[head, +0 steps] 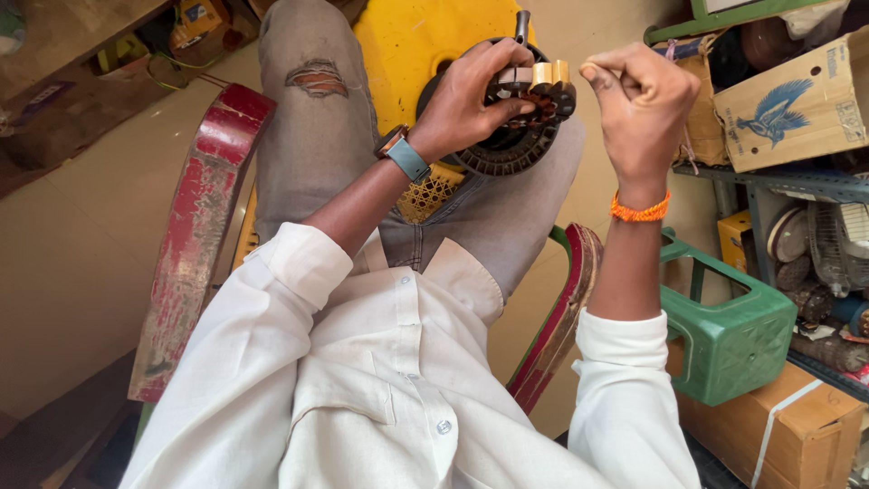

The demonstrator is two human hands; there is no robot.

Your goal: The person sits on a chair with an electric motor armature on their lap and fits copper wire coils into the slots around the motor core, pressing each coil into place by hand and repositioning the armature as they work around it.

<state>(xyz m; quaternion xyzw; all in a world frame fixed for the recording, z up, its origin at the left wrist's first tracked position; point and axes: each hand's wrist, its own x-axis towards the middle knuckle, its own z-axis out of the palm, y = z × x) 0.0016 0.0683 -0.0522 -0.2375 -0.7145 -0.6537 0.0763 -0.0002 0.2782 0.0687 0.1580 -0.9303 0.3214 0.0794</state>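
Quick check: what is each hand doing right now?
Left hand: closed, gripping the round black motor stator on the lap.
Right hand: closed in a fist, raised; anything pinched is too thin to tell.

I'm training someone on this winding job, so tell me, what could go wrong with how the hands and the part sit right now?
1. The round black motor part rests on the knee, steadied only by the left hand; it could slip off.
2. The right hand is raised in a fist as if pulling something thin, too fine to see; a hard tug might snap it or jerk the part.
3. Left fingers lie across the copper coils and might get pinched.
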